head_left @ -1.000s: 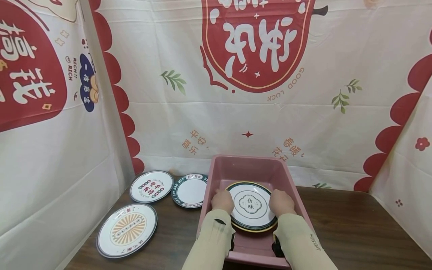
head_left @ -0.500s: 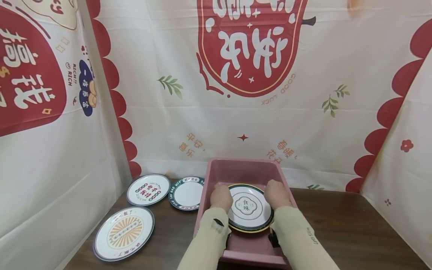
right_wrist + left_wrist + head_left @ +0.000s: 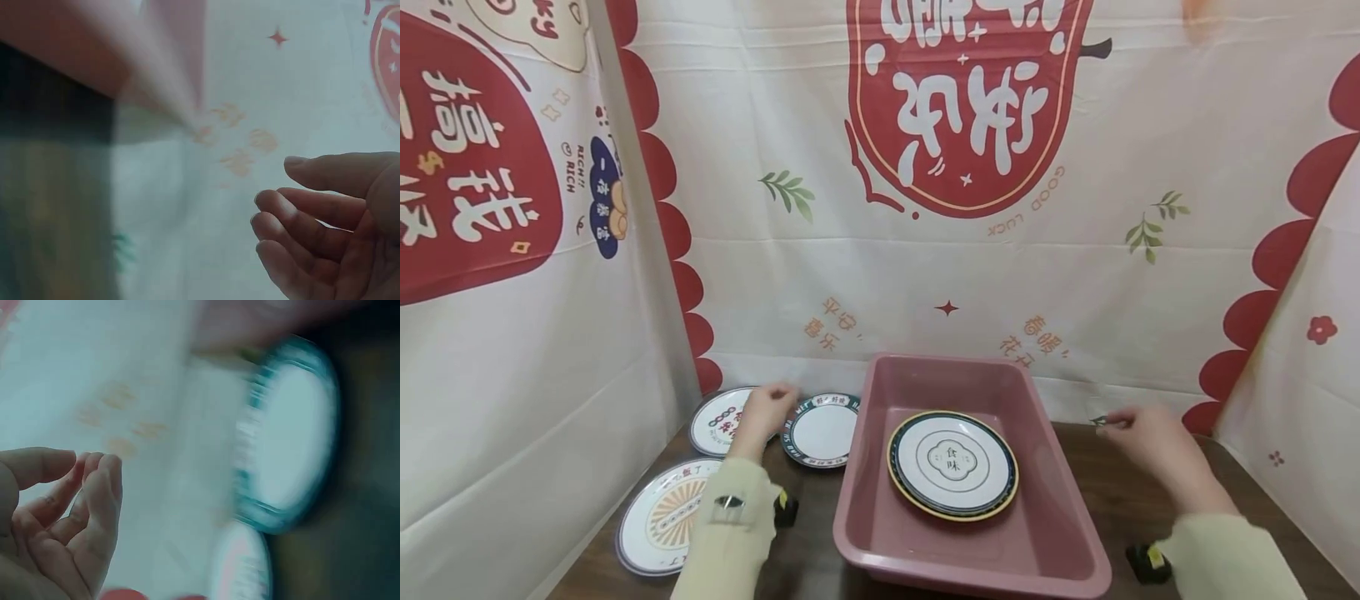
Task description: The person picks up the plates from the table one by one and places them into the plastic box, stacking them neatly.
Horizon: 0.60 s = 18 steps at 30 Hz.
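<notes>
A round white plate [image 3: 953,463] with a dark patterned band lies in the pink plastic tub [image 3: 880,533]; a yellow rim shows from beneath it. My left hand [image 3: 766,417] hovers left of the tub, overlapping a white plate with red lettering [image 3: 715,423] in the head view. In the left wrist view its fingers are loosely bent, thumb near the fingertips, holding nothing. To the right of the tub, my right hand [image 3: 1157,446] is raised and blurred. The right wrist view shows that hand's fingers [image 3: 294,219] relaxed and apart from the thumb, with nothing between them.
A green-banded plate [image 3: 823,431] sits close beside the tub's left wall. Nearer the front left lies a plate with an orange sunburst [image 3: 662,517], partly behind the left sleeve. Printed cloth [image 3: 925,275] hangs around the back and sides of the dark wooden table [image 3: 820,533].
Both hands have left the plate in the tub and moved apart, left hand leftward, right hand rightward, out past the tub walls. The plate stays inside the tub.
</notes>
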Each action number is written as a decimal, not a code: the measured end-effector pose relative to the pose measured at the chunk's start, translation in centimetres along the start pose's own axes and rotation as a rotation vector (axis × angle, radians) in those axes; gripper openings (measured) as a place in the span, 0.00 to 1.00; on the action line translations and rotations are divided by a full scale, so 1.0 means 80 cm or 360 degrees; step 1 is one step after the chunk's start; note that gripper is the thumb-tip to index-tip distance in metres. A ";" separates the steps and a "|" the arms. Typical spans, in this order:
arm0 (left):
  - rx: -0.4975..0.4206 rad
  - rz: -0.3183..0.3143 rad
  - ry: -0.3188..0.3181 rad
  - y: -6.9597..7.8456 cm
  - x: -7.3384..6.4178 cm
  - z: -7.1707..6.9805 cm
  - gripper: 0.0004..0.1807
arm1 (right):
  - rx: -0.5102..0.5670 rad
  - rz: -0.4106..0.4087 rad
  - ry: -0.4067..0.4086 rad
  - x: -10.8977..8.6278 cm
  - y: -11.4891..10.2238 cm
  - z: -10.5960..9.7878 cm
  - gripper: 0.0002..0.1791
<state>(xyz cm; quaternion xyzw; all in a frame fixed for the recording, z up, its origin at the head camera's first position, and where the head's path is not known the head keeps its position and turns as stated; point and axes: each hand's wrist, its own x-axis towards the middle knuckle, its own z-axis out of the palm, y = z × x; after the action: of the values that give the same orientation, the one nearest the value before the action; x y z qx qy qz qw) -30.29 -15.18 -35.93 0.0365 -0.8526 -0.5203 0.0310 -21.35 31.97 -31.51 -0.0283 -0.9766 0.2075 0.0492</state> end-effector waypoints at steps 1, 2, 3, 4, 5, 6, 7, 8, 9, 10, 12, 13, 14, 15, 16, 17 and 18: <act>-0.0047 -0.0060 0.0000 -0.019 -0.001 0.002 0.17 | 0.0043 0.0010 -0.0005 -0.005 0.009 0.009 0.27; -0.0094 -0.0118 -0.0007 -0.037 -0.002 0.005 0.17 | 0.0098 0.0026 -0.0009 -0.009 0.018 0.019 0.28; -0.0145 -0.0177 -0.0023 -0.054 -0.003 0.011 0.17 | 0.0158 0.0052 -0.0008 -0.014 0.025 0.029 0.28; -0.0193 -0.0242 -0.0045 -0.070 -0.003 0.018 0.18 | 0.0222 0.0090 -0.0006 -0.019 0.031 0.037 0.30; -0.0236 -0.0313 -0.0063 -0.083 -0.003 0.025 0.18 | 0.0299 0.0131 0.0006 -0.024 0.037 0.046 0.31; -0.0278 -0.0375 -0.0079 -0.095 -0.004 0.033 0.19 | 0.0394 0.0173 0.0024 -0.030 0.043 0.054 0.31; -0.0316 -0.0423 -0.0093 -0.104 -0.005 0.040 0.20 | 0.0500 0.0221 0.0040 -0.035 0.048 0.061 0.32; -0.0366 -0.0458 -0.0112 -0.111 -0.006 0.047 0.22 | 0.0598 0.0269 0.0051 -0.041 0.053 0.068 0.31; -0.0413 -0.0476 -0.0122 -0.116 -0.007 0.053 0.24 | 0.0687 0.0317 0.0053 -0.045 0.058 0.073 0.32; -0.0457 -0.0484 -0.0127 -0.119 -0.007 0.058 0.26 | 0.0772 0.0365 0.0046 -0.050 0.063 0.078 0.33; -0.0571 -0.0464 -0.0132 -0.122 -0.008 0.067 0.32 | 0.0917 0.0469 0.0036 -0.058 0.071 0.087 0.33; -0.0628 -0.0455 -0.0122 -0.122 -0.009 0.070 0.34 | 0.0960 0.0506 0.0029 -0.061 0.074 0.091 0.34; -0.0685 -0.0444 -0.0112 -0.122 -0.009 0.072 0.36 | 0.1001 0.0537 0.0024 -0.063 0.077 0.094 0.35; -0.0730 -0.0438 -0.0099 -0.122 -0.009 0.074 0.37 | 0.1039 0.0562 0.0025 -0.065 0.079 0.097 0.36; -0.0770 -0.0437 -0.0093 -0.122 -0.008 0.077 0.38 | 0.1076 0.0592 0.0031 -0.067 0.082 0.098 0.37; -0.0804 -0.0434 -0.0094 -0.121 -0.008 0.079 0.39 | 0.1107 0.0629 0.0043 -0.069 0.083 0.100 0.38; -0.0828 -0.0432 -0.0093 -0.121 -0.007 0.082 0.39 | 0.1136 0.0647 0.0056 -0.071 0.085 0.101 0.38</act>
<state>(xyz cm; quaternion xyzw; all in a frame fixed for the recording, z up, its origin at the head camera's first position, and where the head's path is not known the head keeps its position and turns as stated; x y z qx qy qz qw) -30.05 -13.75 -47.55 0.1261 -0.6785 -0.7215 -0.0552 -16.37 34.48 -42.06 -0.2055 -0.8168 0.5382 0.0306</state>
